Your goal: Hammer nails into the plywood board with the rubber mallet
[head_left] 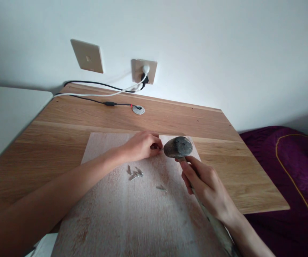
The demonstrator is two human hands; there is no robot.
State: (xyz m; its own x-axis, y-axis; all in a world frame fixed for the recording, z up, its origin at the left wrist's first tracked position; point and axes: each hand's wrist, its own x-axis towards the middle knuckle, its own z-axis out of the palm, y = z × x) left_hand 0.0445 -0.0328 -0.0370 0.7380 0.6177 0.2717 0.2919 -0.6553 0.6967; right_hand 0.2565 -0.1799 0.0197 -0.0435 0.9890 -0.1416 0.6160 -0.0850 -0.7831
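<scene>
My left hand [144, 144] rests on the far part of a pale, worn wooden board [111, 217], its fingers closed in a pinch. A tiny bit of metal, seemingly a nail, shows at the fingertips; most of it is hidden. Just to the right is the dark, blunt head of a mallet [179, 147], raised close to those fingers. My right hand [203, 180] is wrapped round the mallet's handle below the head. Several silver nails [135, 174] lie in a loose group in front of my left wrist. Another nail [162, 189] is apart from them, nearer to me.
Under the board is a wood-grain tabletop [239, 171] against a white wall. Black and white cables [97, 94] run along its back to a wall socket [151, 67], near a round cable grommet [138, 110]. Purple cloth [285, 171] lies beyond the right edge.
</scene>
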